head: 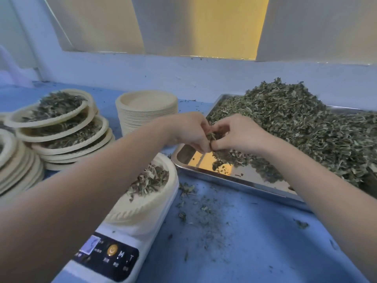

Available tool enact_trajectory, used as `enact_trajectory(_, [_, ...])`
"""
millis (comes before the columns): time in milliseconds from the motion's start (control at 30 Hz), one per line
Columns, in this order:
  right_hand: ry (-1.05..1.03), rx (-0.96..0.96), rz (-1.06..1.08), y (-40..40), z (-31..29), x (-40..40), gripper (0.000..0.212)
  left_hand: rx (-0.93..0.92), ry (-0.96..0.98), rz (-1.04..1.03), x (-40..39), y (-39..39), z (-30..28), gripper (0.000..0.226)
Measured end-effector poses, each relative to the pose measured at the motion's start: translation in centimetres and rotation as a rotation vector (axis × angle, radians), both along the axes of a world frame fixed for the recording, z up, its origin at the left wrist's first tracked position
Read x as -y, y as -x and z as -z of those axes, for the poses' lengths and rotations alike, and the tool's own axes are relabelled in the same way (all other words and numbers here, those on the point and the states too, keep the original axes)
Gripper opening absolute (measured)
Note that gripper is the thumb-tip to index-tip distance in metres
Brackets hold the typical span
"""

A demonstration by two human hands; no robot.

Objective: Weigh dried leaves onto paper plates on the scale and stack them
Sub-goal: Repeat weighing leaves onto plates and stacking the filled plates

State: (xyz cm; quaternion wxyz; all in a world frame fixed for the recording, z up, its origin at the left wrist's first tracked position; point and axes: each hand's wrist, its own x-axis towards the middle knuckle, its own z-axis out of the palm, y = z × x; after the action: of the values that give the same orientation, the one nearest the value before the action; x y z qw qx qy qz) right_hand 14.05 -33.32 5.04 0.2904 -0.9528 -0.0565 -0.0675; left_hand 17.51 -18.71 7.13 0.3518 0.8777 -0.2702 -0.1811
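Observation:
A white scale (pixel 114 252) stands at the front left and carries a paper plate (pixel 142 203) with some dried leaves (pixel 150 179) on it. My left arm crosses over that plate. A steel tray (pixel 206 172) on the right holds a big heap of dried leaves (pixel 295 123). Over the tray's near left corner my left hand (pixel 189 131) and my right hand (pixel 238 133) meet. Both pinch a small clump of leaves (pixel 213 136) between their fingertips.
Filled plates (pixel 61 127) are stacked crookedly at the left, with another stack (pixel 16 166) at the left edge. A pile of unused paper plates (pixel 145 110) stands behind my hands. Leaf crumbs (pixel 202 211) litter the blue table. A white wall runs along the back.

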Motion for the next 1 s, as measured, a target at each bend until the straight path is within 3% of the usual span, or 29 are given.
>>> enact_trajectory(200, [-0.101,0.066,-0.206,0.6,-2.5,-7.1,0.021,0.069,0.036,-0.151,-8.1,2.6,-2.7,0.036])
enact_trajectory(300, [-0.16,-0.063,-0.362,1.3,-2.8,-10.0,0.031,0.001,0.034,-0.188,-12.1,4.0,-2.7,0.043])
enact_trajectory(400, [-0.075,-0.189,-0.454,1.8,-2.9,-11.2,0.039,-0.075,-0.04,-0.173,-15.1,5.1,-2.6,0.041])
enact_trajectory(533, [-0.083,-0.149,-0.388,2.0,-3.3,-11.0,0.028,-0.048,0.015,-0.233,-17.6,5.5,-2.3,0.031])
enact_trajectory(700, [-0.058,-0.081,-0.342,1.9,-3.0,-11.0,0.023,0.161,0.104,-0.335,-17.6,5.2,-0.5,0.015])
enact_trajectory(1000, [-0.014,-0.007,-0.332,1.7,-1.5,-11.6,0.016,0.278,0.254,-0.373,-15.5,4.5,2.2,0.011])
